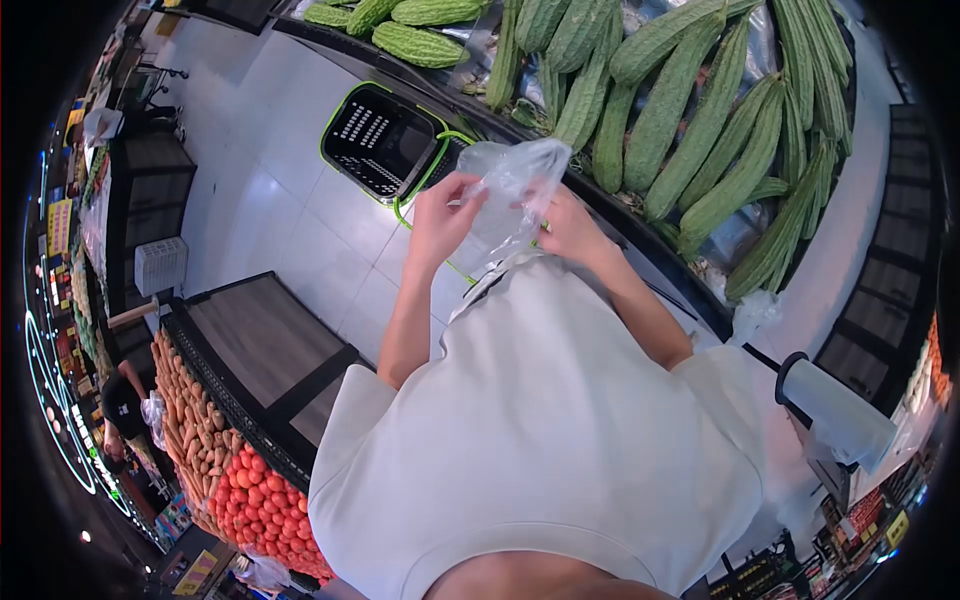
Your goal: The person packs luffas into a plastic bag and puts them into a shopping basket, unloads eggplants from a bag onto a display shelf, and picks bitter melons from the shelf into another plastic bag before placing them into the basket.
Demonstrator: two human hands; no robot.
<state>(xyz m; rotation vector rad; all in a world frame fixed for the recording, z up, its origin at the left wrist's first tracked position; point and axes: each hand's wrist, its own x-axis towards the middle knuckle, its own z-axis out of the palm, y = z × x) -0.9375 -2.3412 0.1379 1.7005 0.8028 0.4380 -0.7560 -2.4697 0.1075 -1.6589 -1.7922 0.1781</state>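
Note:
A thin clear plastic bag (515, 170) hangs in front of my chest, held between both hands. My left hand (446, 215) pinches its left side with thumb and fingers together. On the other side, my right hand (572, 228) is closed on the bag; its fingertips are partly hidden behind the film. Whether the bag's mouth is parted I cannot tell. Just beyond my hands, long ridged gourds (665, 130) lie piled on the display stand. A black shopping basket with green trim (332, 150) stands on the floor beyond my left hand.
Bumpy bitter melons (420, 45) lie at the stand's far left. Behind me on the left are tomatoes (262, 500) and carrots (190, 430), with a person in dark clothes (125, 400) nearby. A roll of plastic bags (840, 410) is mounted at right.

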